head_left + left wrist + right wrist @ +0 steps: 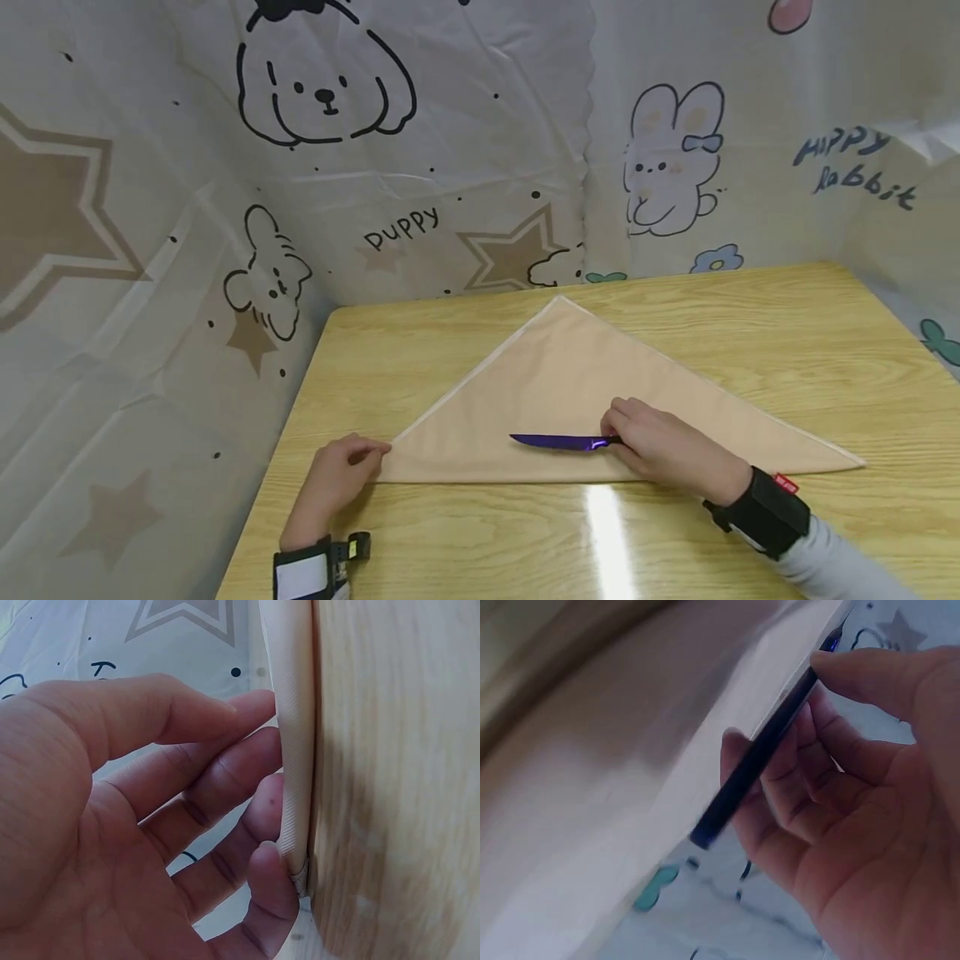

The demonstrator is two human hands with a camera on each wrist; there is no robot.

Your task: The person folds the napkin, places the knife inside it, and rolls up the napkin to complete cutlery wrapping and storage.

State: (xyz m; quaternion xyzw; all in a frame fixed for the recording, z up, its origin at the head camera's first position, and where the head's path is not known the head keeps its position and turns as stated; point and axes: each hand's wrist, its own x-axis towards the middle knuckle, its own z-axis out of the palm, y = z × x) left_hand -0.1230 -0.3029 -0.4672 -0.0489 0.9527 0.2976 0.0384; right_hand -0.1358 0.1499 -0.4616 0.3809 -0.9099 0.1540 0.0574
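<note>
A peach cloth with pale edging lies folded into a triangle on the wooden table. My left hand is at its left corner. In the left wrist view, the fingertips touch the cloth's edge, and the thumb lies along the index finger. My right hand holds a knife over the lower middle of the cloth, its purple blade pointing left. Close up, the thumb and fingers pinch the dark handle, whose butt end sticks out past the fingers.
The wooden table extends around the cloth, with a bright light streak in front. A printed curtain with a puppy, a rabbit and stars hangs behind it and on the left. Both wrists wear black straps.
</note>
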